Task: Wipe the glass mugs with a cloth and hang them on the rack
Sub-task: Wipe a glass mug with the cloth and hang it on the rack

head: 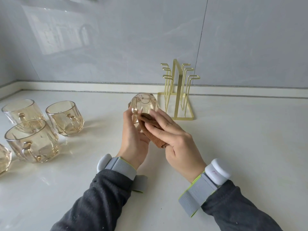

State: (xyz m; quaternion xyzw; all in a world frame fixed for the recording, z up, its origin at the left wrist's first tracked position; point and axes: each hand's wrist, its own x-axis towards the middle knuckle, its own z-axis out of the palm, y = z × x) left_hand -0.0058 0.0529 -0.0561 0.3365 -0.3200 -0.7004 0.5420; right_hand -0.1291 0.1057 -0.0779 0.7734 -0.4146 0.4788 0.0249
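Observation:
An amber glass mug (143,104) is held above the counter with its base pointing away from me. My left hand (133,139) grips it from the left side. My right hand (175,140) holds a folded brown cloth (150,130) and presses it against the mug's near side. A gold wire rack (179,90) stands just behind and to the right of the mug, and nothing hangs on its hooks. Three more amber mugs stand upright at the left: one at the back (21,112), one in the middle (65,117), one in front (33,140).
Part of another amber glass (4,157) shows at the left edge of the frame. The white counter (233,139) runs back to a grey glossy wall (116,47). Both wrists wear grey bands with white devices.

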